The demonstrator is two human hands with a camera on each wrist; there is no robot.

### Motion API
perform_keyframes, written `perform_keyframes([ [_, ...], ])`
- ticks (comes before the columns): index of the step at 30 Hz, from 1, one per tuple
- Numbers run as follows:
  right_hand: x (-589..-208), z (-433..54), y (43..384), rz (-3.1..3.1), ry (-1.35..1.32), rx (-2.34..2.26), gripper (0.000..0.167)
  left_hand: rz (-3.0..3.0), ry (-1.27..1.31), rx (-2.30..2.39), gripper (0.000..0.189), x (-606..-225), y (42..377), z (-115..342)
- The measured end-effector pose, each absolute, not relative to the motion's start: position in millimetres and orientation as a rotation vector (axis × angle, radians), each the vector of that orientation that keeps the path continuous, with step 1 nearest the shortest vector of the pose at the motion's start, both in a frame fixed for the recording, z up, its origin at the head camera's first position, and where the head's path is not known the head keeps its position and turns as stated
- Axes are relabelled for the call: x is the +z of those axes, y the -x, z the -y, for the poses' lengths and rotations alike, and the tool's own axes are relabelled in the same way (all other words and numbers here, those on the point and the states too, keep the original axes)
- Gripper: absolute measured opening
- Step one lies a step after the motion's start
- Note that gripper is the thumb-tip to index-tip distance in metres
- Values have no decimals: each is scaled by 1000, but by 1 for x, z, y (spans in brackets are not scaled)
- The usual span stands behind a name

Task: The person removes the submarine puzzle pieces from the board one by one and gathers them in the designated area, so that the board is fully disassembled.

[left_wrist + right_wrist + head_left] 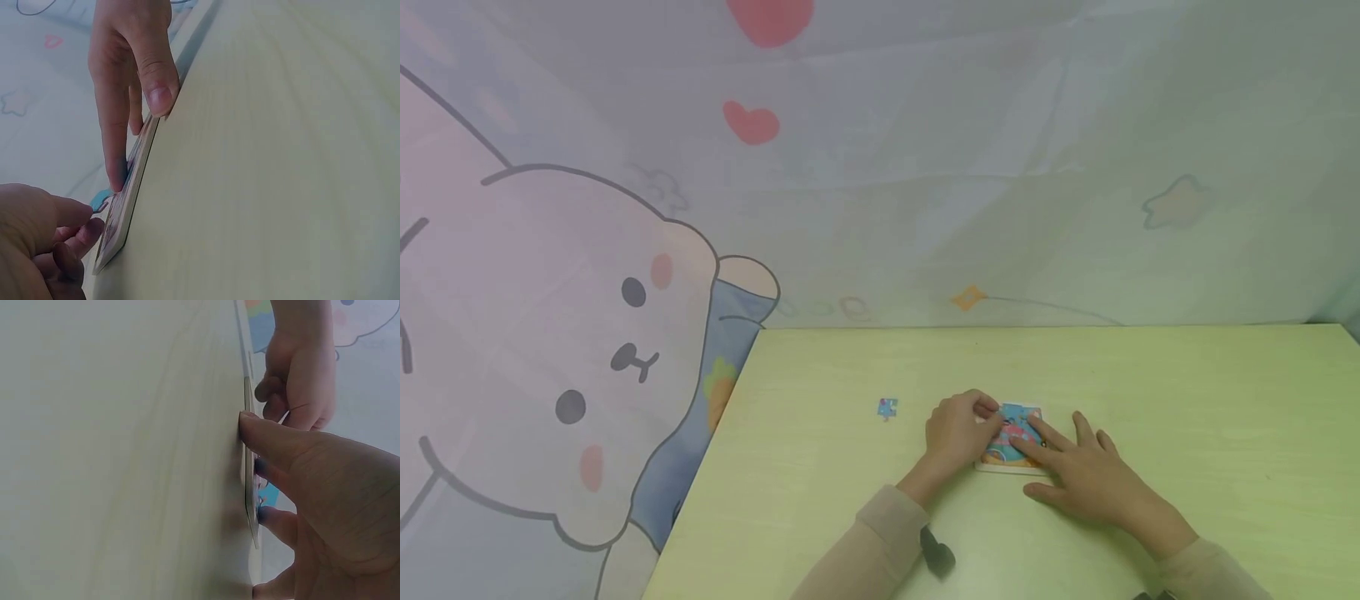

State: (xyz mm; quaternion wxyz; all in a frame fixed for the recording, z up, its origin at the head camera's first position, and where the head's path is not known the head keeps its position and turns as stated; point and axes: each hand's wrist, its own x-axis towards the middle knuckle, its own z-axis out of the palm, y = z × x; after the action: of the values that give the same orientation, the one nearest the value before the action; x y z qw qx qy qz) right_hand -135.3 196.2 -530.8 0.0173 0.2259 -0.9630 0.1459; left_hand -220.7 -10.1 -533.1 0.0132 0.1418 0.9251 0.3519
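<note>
Two hands flank a puzzle board (1003, 454), which lies flat on the table (805, 483) beneath the outstretched, spread fingers of the right hand (1093, 483) and just right of the left hand (957, 432), whose fingertips pinch a small blue piece (100, 200) at the board's edge. Well to the left of the left fingers lies a loose puzzle piece (887, 407), with that hand between it and the board, and fingers cover parts of the picture. The board's sides run away from the person; its longer axis cannot be told.
</note>
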Motion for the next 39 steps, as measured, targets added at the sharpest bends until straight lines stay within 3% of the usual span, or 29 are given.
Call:
perform_keyframes([
  [14,-529,-194,134,3017,-668,433,63,-2847,-298,1348,5,-529,223,23],
  [39,-530,-196,133,3006,-669,447,63,-2875,-109,1361,15,-523,237,108],
])
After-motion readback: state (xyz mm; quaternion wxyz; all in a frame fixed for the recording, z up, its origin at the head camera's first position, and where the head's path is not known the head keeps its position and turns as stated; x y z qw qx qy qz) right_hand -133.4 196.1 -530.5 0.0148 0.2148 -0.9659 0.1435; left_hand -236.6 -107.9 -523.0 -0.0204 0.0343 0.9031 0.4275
